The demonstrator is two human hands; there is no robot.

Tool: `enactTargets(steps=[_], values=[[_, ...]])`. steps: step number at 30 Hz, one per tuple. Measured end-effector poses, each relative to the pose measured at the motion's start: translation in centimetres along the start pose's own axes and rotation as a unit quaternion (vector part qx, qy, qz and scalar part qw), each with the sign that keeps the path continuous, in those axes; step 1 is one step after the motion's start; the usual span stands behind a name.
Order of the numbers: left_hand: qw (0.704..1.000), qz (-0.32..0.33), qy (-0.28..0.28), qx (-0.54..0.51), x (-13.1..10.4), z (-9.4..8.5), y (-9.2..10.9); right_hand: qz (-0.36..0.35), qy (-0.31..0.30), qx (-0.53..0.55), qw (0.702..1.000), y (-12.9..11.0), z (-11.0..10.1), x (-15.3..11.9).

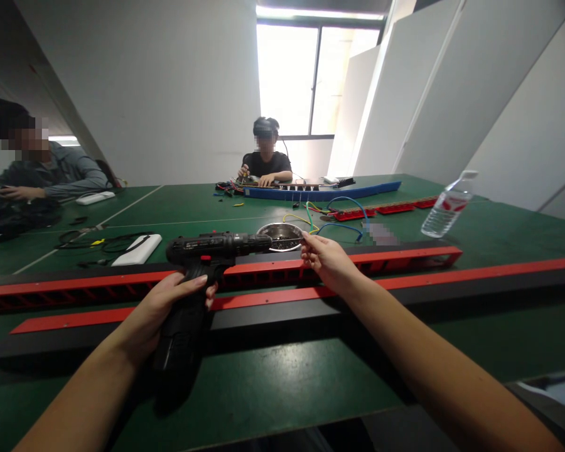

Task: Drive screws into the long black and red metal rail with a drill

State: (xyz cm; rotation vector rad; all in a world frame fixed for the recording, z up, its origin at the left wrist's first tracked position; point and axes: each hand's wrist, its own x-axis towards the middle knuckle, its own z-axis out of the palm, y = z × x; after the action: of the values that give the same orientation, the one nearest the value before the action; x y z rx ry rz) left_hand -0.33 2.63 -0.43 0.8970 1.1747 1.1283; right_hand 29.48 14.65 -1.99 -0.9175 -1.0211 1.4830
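Note:
A black cordless drill (pixel 207 249) is gripped in my left hand (pixel 169 301), its long bit pointing right. The fingertips of my right hand (pixel 327 260) are pinched together at the tip of the bit; whatever they hold there is too small to make out. Behind the bit sits a round metal bowl (pixel 282 227) with small dark pieces in it. Below the drill, a long red and black bar (pixel 273 300) lies across the green table (pixel 282 383). Another red bar (pixel 381 257) runs behind it, partly hidden by my hands and the drill.
A water bottle (pixel 447 207) stands at right. Coloured wires (pixel 311 216), red strips (pixel 386 210) and a long blue piece (pixel 320 193) lie farther back. At left are a white power bank (pixel 138 250) and black cables. One person (pixel 266 164) sits opposite, another (pixel 51 169) at left.

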Motion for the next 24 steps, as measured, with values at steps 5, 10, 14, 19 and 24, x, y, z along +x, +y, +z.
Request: enactTargets(steps=[5,10,14,19,24], values=[[1.0,-0.003,0.0,-0.001,-0.13,0.16,0.09,0.006,0.0,0.006,1.0,-0.07,0.04,-0.04],[1.0,0.007,0.003,-0.003,-0.03,0.16,0.08,0.007,-0.008,0.0,1.0,-0.13,0.0,-0.1],[1.0,0.013,-0.006,-0.001,0.16,0.03,0.01,0.006,-0.008,-0.001,1.0,-0.13,-0.01,-0.1],[1.0,0.011,-0.002,0.006,0.08,0.05,0.04,0.0,-0.001,0.0,1.0,-0.09,0.08,-0.14],[1.0,0.003,0.007,-0.007,-0.11,0.37,0.26,-0.007,-0.009,-0.012,1.0,-0.05,0.05,-0.15]])
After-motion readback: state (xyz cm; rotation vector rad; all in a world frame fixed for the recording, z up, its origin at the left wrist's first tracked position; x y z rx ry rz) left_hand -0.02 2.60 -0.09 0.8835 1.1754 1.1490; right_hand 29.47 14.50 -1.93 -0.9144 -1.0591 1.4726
